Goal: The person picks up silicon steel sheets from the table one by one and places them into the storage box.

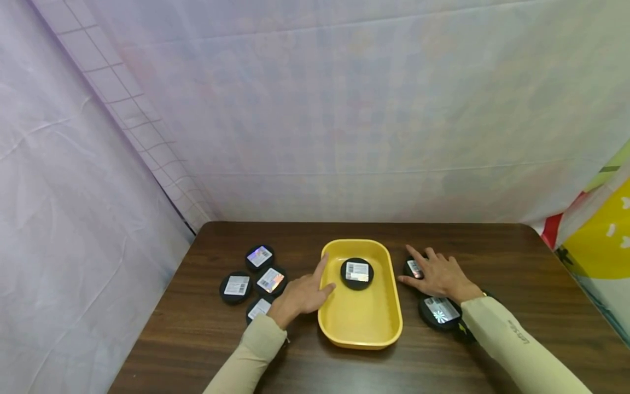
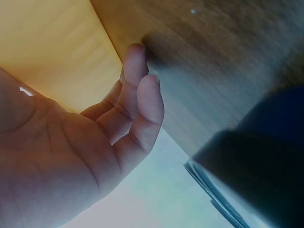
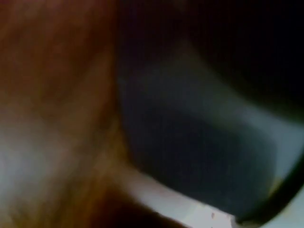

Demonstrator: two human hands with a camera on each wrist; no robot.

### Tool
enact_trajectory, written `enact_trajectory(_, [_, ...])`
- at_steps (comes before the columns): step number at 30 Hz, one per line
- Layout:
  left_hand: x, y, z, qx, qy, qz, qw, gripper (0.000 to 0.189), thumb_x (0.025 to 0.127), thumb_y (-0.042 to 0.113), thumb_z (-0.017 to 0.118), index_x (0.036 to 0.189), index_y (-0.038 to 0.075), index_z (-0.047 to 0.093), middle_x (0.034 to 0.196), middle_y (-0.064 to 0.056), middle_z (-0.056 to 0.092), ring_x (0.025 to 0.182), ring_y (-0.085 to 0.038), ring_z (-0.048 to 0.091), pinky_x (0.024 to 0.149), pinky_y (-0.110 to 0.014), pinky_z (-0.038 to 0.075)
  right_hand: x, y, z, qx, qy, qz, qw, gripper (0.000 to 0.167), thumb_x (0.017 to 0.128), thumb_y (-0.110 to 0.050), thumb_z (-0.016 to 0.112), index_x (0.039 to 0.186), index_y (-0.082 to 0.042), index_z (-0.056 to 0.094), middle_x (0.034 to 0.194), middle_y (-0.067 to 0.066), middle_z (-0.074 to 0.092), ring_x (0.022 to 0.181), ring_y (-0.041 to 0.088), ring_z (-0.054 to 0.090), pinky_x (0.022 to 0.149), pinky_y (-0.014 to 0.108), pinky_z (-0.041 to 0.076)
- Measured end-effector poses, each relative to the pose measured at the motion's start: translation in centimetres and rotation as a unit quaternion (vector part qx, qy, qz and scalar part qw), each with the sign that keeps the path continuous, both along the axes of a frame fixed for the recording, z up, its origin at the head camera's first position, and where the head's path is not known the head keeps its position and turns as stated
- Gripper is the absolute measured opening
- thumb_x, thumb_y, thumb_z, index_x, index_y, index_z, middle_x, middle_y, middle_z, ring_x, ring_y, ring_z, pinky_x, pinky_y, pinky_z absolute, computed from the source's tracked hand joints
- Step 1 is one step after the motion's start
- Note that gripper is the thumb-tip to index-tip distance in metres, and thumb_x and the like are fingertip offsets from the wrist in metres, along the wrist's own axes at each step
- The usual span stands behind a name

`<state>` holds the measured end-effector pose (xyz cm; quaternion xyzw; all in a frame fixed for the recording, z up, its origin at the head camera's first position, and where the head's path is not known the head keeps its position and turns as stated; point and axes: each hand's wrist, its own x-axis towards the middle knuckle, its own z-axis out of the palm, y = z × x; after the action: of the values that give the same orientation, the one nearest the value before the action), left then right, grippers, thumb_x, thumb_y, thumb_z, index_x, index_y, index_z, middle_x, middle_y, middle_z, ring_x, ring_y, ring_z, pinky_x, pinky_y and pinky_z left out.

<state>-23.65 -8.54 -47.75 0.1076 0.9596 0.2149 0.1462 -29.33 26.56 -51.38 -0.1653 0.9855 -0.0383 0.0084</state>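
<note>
My left hand (image 1: 302, 294) is at the left side of a yellow tray (image 1: 394, 306), the index finger extended along the rim and the thumb over it. In the left wrist view, the other fingers (image 2: 151, 102) bend loosely beside the tray's outer wall. One flat round black container (image 1: 356, 273) with a white label lies inside the tray. To the tray's right, my right hand (image 1: 441, 276) spreads over another black container (image 1: 413, 268), partly hidden, thumb and index finger on either side. The right wrist view is too dark and blurred to show contact.
Several labelled black containers (image 1: 236, 287) lie left of the tray, one partly behind the left wrist. Another container (image 1: 439, 313) lies below the right hand, with more partly hidden under that forearm. The brown table (image 1: 290, 232) meets a hanging pale cloth (image 1: 344, 137) at the back.
</note>
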Motion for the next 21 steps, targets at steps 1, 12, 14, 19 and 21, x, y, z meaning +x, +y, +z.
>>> enact_trajectory(1, [0.0, 0.0, 0.0, 0.001, 0.0, 0.0, 1.0, 0.075, 0.101, 0.051, 0.043, 0.16, 0.036, -0.001, 0.132, -0.016, 0.061, 0.092, -0.025, 0.062, 0.088, -0.045, 0.048, -0.02, 0.0, 0.02, 0.0, -0.002, 0.0, 1.0, 0.1, 0.085, -0.083, 0.041, 0.156, -0.013, 0.03, 0.129, 0.028, 0.05, 0.108, 0.048, 0.057, 0.087, 0.067, 0.042])
enact_trajectory(12, [-0.05, 0.04, -0.09, -0.003, 0.011, -0.001, 0.9999, 0.075, 0.101, 0.051, 0.044, 0.16, 0.035, 0.001, 0.131, -0.017, 0.062, 0.098, -0.028, 0.064, 0.087, -0.046, 0.049, -0.06, 0.11, -0.17, -0.009, 0.004, 0.006, 0.9999, 0.083, 0.091, -0.066, 0.053, 0.146, -0.006, 0.044, 0.129, 0.028, 0.05, 0.107, 0.047, 0.058, 0.087, 0.065, 0.042])
enact_trajectory(14, [-0.07, 0.05, -0.06, -0.003, 0.009, -0.001, 1.0, 0.075, 0.101, 0.051, 0.044, 0.16, 0.035, 0.0, 0.131, -0.016, 0.062, 0.097, -0.028, 0.064, 0.087, -0.046, 0.049, -0.02, 0.17, -0.18, -0.007, 0.009, 0.009, 0.9999, 0.08, 0.092, -0.064, 0.053, 0.146, -0.006, 0.043, 0.129, 0.027, 0.05, 0.107, 0.047, 0.058, 0.087, 0.064, 0.041])
enact_trajectory(19, [-0.07, 0.07, -0.1, -0.007, 0.008, -0.001, 0.9999, 0.075, 0.101, 0.051, 0.044, 0.16, 0.035, 0.0, 0.132, -0.016, 0.062, 0.097, -0.027, 0.064, 0.088, -0.045, 0.048, 0.06, 0.24, -0.22, -0.005, 0.022, 0.015, 0.9996, 0.077, 0.094, -0.06, 0.052, 0.15, -0.008, 0.041, 0.131, 0.027, 0.052, 0.107, 0.046, 0.057, 0.086, 0.062, 0.041])
enact_trajectory(21, [-0.06, 0.06, -0.13, -0.008, 0.01, -0.001, 0.9999, 0.076, 0.101, 0.051, 0.044, 0.16, 0.034, 0.001, 0.131, -0.016, 0.062, 0.096, -0.027, 0.064, 0.087, -0.045, 0.049, 0.12, 0.24, -0.22, -0.003, 0.025, 0.014, 0.9996, 0.077, 0.095, -0.059, 0.052, 0.151, -0.009, 0.039, 0.131, 0.026, 0.052, 0.107, 0.045, 0.057, 0.086, 0.06, 0.041])
